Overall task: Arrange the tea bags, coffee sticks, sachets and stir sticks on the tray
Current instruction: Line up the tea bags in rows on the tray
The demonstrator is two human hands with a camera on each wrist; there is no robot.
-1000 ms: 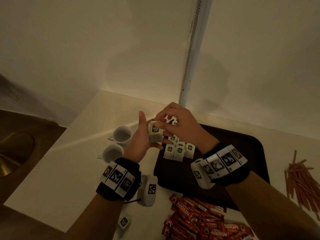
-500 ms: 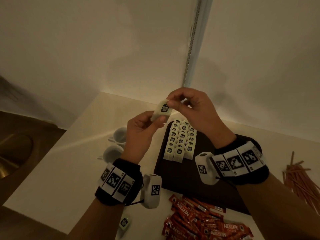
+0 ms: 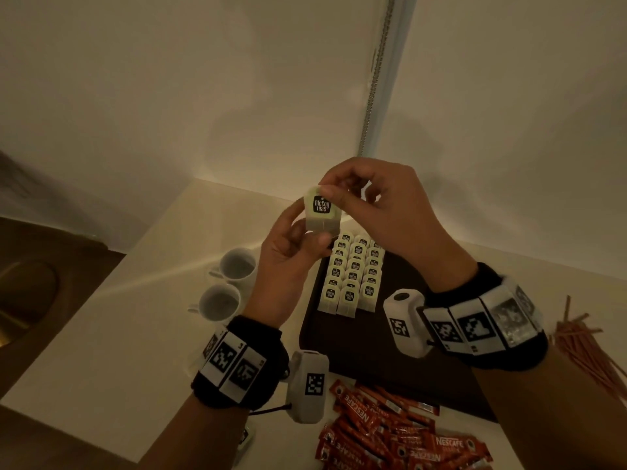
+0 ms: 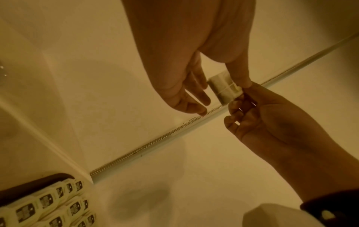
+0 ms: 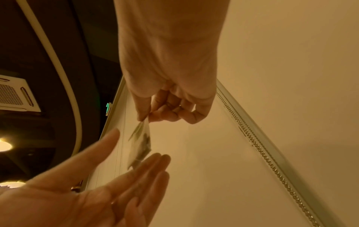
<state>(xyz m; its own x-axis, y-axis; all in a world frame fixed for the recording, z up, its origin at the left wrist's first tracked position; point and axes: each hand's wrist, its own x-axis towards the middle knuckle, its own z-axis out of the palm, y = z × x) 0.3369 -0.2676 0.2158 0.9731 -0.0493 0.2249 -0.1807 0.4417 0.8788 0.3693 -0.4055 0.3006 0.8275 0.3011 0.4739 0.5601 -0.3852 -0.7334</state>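
A white tea bag (image 3: 321,212) with a black label hangs upright in the air above the dark tray (image 3: 373,351). My right hand (image 3: 327,191) pinches its top corner between thumb and forefinger, which the right wrist view shows as well (image 5: 144,119). My left hand (image 3: 307,227) is under it with straight fingers, and the bag's (image 5: 140,144) lower end touches them. Three neat rows of tea bags (image 3: 354,276) lie at the tray's far left. Red coffee sticks (image 3: 390,432) are heaped on the counter in front of the tray. Stir sticks (image 3: 583,354) lie to its right.
Two white cups (image 3: 237,264) (image 3: 219,301) stand on the counter left of the tray. A lone tea bag (image 3: 245,435) peeks out beneath my left wrist. The wall rises close behind the tray, and a sink (image 3: 23,293) lies far left.
Both hands have risen from just over the tray rows, carrying the tea bag up. The bag has turned upright with its label toward me, and my left fingers have straightened.
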